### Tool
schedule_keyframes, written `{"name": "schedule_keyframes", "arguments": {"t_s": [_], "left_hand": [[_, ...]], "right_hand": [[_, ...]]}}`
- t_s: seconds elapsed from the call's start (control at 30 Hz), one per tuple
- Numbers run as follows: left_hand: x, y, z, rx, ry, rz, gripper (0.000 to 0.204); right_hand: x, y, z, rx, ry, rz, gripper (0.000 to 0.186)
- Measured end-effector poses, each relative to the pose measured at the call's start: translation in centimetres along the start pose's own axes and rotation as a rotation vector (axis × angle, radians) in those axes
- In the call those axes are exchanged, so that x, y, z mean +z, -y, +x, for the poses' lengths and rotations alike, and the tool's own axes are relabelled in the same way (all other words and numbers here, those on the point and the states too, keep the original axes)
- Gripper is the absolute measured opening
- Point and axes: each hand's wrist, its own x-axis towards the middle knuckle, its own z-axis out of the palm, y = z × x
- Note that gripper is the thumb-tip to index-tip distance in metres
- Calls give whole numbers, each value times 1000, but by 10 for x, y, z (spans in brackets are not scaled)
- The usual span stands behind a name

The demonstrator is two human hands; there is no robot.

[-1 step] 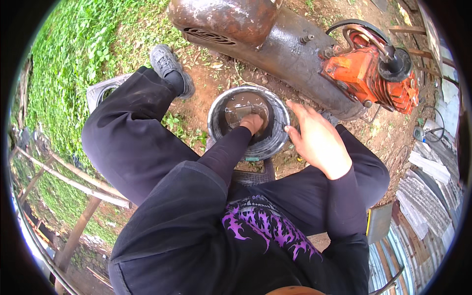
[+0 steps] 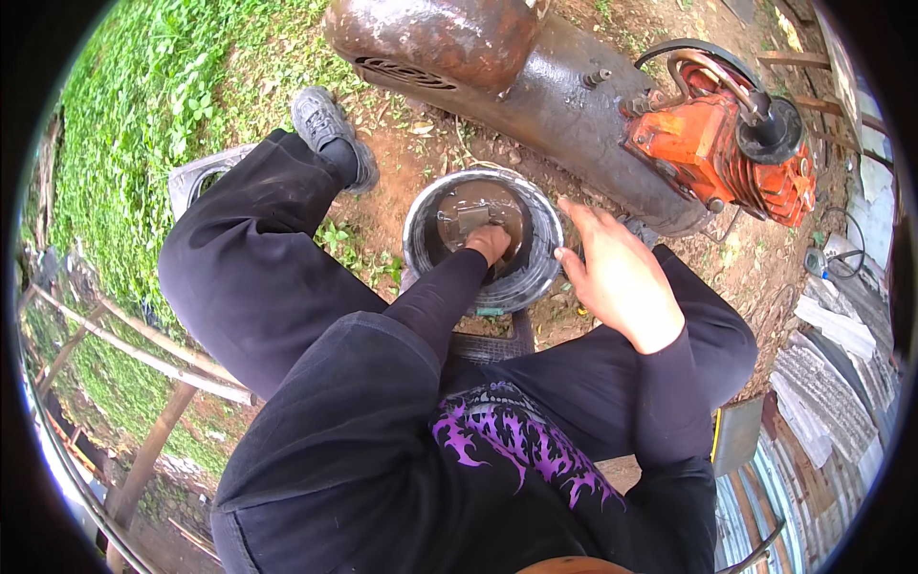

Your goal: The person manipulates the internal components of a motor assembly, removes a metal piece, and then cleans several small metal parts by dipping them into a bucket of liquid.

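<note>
Between my legs stands a round black bucket [image 2: 418, 251] of murky brown water [image 2: 454, 201]. My left hand [image 2: 490, 243] reaches down into it, its fingers partly under the surface. Those fingers are closed on a flat, greyish-brown rectangular piece [image 2: 472, 218], also partly in the water; its kind I cannot make out. My right hand [image 2: 617, 277] is open at the bucket's right side, palm down, with thumb and fingertips by the rim. It holds nothing.
Beyond the bucket lies a rusty brown tank [image 2: 574, 115] with an orange finned compressor pump [image 2: 708, 143] at its right. Corrugated sheets [image 2: 832, 392] are stacked on the right. Wooden poles [image 2: 158, 440] stand at left, and grass [image 2: 143, 143] grows at upper left.
My left hand and the flat piece have shifted very slightly in the water. My right hand stays beside the rim.
</note>
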Motion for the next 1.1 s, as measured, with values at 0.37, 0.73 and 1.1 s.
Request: {"name": "schedule_keyframes", "arguments": {"t_s": [0.37, 0.73, 1.1], "left_hand": [[-17, -28, 4, -117, 69, -113, 27], [-269, 15, -90, 54, 373, 64, 32], [-475, 175, -66, -96, -630, -2, 35]], "right_hand": [[-5, 3, 2, 39, 76, 30, 50], [-5, 9, 10, 27, 130, 63, 56], [9, 6, 28, 132, 191, 29, 55]]}}
